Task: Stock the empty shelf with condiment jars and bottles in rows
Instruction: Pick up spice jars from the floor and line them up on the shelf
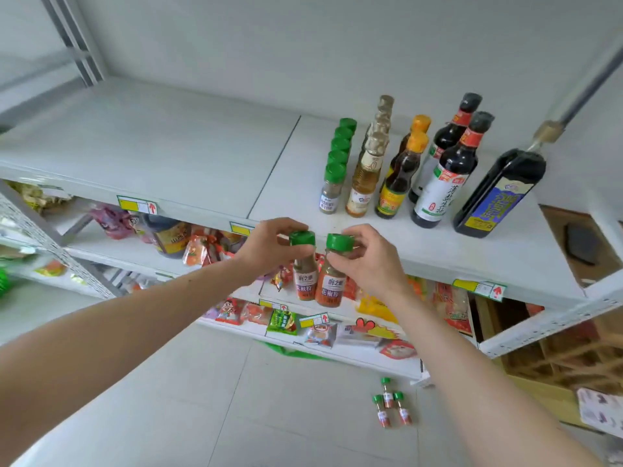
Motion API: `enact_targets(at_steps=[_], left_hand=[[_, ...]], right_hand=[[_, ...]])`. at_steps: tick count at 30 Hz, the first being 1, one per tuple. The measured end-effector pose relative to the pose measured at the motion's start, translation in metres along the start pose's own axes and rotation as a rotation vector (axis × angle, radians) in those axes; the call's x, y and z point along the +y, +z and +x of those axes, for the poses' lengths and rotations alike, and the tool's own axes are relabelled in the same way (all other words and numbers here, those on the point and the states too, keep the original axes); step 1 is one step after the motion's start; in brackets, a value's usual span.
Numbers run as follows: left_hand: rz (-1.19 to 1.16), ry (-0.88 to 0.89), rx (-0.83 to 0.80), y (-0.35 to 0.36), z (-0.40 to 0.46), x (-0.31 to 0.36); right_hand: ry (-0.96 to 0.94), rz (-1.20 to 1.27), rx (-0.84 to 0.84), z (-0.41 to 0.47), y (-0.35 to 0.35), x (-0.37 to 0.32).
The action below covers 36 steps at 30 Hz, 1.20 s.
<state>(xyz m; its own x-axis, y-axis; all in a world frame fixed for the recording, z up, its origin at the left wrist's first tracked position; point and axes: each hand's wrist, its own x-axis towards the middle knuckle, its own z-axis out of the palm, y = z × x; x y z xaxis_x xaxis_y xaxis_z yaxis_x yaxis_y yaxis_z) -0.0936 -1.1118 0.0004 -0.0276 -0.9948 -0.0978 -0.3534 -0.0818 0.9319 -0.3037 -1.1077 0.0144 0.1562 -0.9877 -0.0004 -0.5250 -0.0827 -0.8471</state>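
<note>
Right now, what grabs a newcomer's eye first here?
Front and centre, the left hand and right hand each hold a green-capped spice jar, the left jar and right jar side by side just below the shelf edge. Behind them on the right of the shelf stand rows of bottles, the big dark bottle farthest right. Three more small jars wait on the floor.

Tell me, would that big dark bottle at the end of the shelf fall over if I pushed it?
Maybe. The big dark bottle is tall with a thin neck, so a push up high could tip it. It looks full, so probably heavy. It might be glass and break.
</note>
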Motion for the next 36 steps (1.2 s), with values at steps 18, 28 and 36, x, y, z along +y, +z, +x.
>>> enact_targets(at_steps=[18, 28, 36], left_hand=[[0.023, 0.057, 0.234, -0.103, 0.165, 0.016], [0.101, 0.107, 0.132, -0.096, 0.229, 0.017], [0.18, 0.158, 0.101, -0.099, 0.274, 0.026]], right_hand=[[-0.222, -0.436, -0.065, 0.168, 0.024, -0.086], [-0.159, -0.69, -0.11, 0.205, 0.039, -0.101], [-0.111, -0.84, -0.028, 0.246, 0.026, -0.125]])
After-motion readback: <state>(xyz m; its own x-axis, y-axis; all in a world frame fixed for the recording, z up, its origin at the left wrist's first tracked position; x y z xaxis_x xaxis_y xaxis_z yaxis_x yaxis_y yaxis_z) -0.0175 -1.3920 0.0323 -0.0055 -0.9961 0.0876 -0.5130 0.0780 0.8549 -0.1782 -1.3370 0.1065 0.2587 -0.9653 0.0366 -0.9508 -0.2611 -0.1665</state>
